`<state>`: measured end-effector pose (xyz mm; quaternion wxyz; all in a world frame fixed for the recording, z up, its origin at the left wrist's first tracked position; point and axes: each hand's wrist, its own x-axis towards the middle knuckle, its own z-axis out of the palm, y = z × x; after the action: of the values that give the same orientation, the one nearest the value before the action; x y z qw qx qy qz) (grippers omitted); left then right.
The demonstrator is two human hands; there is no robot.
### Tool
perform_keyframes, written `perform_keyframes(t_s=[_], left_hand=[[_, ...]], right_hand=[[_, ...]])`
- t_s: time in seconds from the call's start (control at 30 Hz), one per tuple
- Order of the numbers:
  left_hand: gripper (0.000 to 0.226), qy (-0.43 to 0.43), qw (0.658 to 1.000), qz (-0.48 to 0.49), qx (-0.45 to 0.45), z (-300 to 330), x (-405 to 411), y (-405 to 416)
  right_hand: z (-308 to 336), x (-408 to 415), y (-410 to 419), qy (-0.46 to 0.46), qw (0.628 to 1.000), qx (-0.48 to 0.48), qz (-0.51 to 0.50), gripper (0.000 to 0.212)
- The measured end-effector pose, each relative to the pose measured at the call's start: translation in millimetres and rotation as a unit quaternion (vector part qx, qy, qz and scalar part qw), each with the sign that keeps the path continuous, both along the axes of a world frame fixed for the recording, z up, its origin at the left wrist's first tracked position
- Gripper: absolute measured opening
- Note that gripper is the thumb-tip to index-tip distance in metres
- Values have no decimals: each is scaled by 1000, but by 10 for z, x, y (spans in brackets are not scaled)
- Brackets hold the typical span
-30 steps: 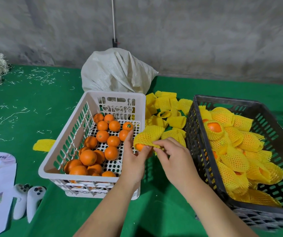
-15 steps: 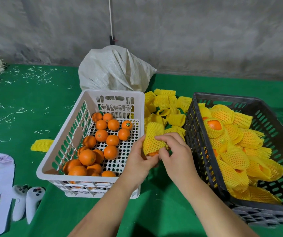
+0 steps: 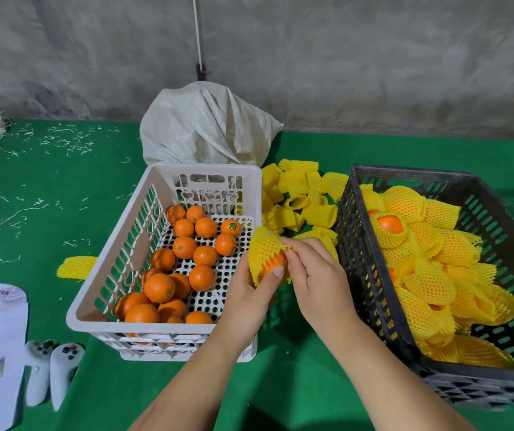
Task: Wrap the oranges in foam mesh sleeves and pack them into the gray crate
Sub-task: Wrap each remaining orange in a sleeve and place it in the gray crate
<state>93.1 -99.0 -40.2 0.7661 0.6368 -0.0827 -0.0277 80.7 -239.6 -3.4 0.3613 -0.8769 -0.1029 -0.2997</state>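
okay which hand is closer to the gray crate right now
The right hand. It sits just beside the gray crate's near wall, pinching the foam sleeve. The left hand holds the orange farther over, against the white basket.

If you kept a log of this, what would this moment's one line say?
step: sleeving | left hand: holds orange | right hand: pulls foam mesh sleeve over it | gray crate: partly filled

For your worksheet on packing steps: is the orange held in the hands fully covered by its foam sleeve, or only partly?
Partly: bare peel shows below the sleeve on the orange.
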Motion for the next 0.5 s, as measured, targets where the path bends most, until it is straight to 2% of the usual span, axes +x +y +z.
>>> perform_keyframes(t_s=[0.1,0.17,0.23,0.3,0.37,0.4,0.5], left_hand=[[38,-11,1000,27,-8,1,32,-13],[41,0,999,32,-15,-18,61,-8],[47,12,1000,17,-8,-37,58,-2],[52,-1,999,14,29,-32,18,-6],[57,-30,998,10,54,-31,-44,-24],[60,-45,997,3,60,-29,-75,-39],[70,-66,995,4,77,-24,-91,-80]], right_hand=[[-37,-84,7,-64,996,-46,43,38],[-113,-167,62,-25,997,-19,69,34],[-120,-239,114,105,984,131,58,46],[-83,-256,168,233,927,291,46,73],[-74,-201,203,318,864,384,68,89],[-62,-167,197,328,847,411,76,82],[5,-61,194,287,816,499,48,40]])
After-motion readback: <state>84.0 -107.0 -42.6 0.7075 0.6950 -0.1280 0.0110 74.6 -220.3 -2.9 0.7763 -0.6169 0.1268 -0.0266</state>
